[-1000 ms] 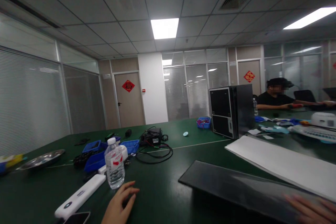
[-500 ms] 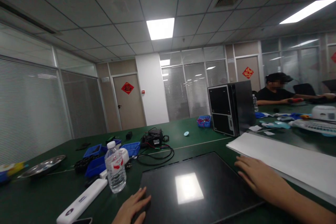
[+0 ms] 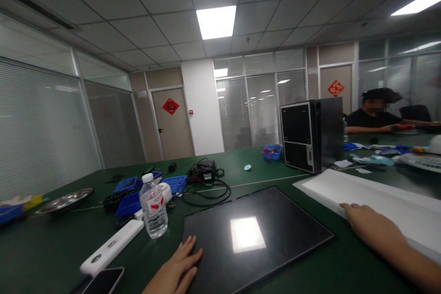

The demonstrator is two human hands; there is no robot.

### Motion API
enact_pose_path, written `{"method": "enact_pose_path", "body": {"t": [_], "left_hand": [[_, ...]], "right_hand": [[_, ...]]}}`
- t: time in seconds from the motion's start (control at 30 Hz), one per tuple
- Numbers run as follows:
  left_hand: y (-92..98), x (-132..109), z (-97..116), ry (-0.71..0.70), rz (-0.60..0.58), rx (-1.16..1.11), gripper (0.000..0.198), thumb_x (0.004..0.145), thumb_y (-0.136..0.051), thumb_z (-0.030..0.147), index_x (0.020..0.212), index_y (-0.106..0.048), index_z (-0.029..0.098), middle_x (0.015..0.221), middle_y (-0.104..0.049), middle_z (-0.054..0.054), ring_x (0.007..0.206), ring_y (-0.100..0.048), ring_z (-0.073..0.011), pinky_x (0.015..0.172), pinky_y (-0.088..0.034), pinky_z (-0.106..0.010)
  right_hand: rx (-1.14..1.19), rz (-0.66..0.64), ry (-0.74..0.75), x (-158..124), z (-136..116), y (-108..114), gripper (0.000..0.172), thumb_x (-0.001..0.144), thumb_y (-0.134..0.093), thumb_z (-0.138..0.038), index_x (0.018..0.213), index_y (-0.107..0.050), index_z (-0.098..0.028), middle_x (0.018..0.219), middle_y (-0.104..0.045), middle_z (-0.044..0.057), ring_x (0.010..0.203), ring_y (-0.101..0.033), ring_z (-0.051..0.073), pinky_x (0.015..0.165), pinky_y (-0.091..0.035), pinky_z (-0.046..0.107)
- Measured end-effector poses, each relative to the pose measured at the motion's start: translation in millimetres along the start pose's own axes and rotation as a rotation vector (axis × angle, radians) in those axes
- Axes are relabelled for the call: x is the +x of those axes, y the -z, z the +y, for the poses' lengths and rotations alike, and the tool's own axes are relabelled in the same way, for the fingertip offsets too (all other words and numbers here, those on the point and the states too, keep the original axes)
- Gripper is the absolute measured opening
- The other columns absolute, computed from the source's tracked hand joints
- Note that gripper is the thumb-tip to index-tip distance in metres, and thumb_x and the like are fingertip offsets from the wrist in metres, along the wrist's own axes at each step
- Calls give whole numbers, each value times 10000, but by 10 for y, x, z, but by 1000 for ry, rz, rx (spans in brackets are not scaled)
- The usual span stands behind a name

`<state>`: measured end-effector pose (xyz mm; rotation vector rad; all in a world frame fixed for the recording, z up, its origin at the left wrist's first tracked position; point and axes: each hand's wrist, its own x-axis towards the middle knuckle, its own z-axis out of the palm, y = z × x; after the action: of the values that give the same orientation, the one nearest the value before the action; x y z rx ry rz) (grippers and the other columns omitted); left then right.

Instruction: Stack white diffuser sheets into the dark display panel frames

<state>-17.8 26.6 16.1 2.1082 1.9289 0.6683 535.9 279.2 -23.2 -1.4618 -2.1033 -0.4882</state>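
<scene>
A flat black screen panel (image 3: pixel 255 234) lies on the green table in front of me, reflecting a ceiling light. My left hand (image 3: pixel 177 264) rests on its left edge, fingers spread. At the right, my right hand (image 3: pixel 374 227) is at the near edge of a white sheet (image 3: pixel 382 197), its fingers closed around that edge and partly hidden. A thinner pale layer shows beneath the sheet. Left of the panel stands a water bottle (image 3: pixel 153 209) with a red and white label. A long white device (image 3: pixel 112 245) and a phone (image 3: pixel 103 281) lie nearby.
A black computer tower (image 3: pixel 299 135) stands beyond the panel. Behind the bottle are blue trays (image 3: pixel 129 204) and a black adapter with cables (image 3: pixel 205 172). A metal dish (image 3: pixel 65 202) lies at far left. A person (image 3: pixel 372 115) sits across the table at right.
My right hand has left the panel's right side and moved right to the white sheet, whose layers now look separated. My left hand stays on the panel. The view has tilted down slightly.
</scene>
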Motion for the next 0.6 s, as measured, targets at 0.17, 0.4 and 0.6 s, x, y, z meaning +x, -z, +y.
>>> {"method": "enact_pose_path", "body": {"t": [0.17, 0.4, 0.6], "left_hand": [[52, -43, 51, -14, -45, -11, 398, 927, -529, 454, 1311, -621, 405, 1528, -430, 1, 1427, -389, -279, 1179, -288, -534], [178, -146, -92, 39, 58, -56, 311, 902, -553, 425, 1155, -732, 393, 1441, -576, 12, 1390, -469, -282, 1174, -285, -577], [182, -137, -113, 213, 183, 69, 382, 899, -509, 483, 1137, -754, 312, 1431, -596, -45, 1361, -508, -302, 1154, -347, -557]], "right_hand": [[-27, -129, -37, 5, -100, -14, 529, 960, -357, -438, 1162, -710, -100, 1147, -682, 237, 1040, -659, 362, 824, -518, 492], [-7, -187, -145, -48, -39, -154, 655, 918, -340, -619, 1181, -703, -141, 1121, -691, 221, 1012, -653, 399, 755, -534, 531], [-52, -101, -24, -68, -133, -7, 487, 917, -320, -311, 1120, -720, -121, 1020, -714, 221, 943, -672, 371, 776, -526, 521]]}}
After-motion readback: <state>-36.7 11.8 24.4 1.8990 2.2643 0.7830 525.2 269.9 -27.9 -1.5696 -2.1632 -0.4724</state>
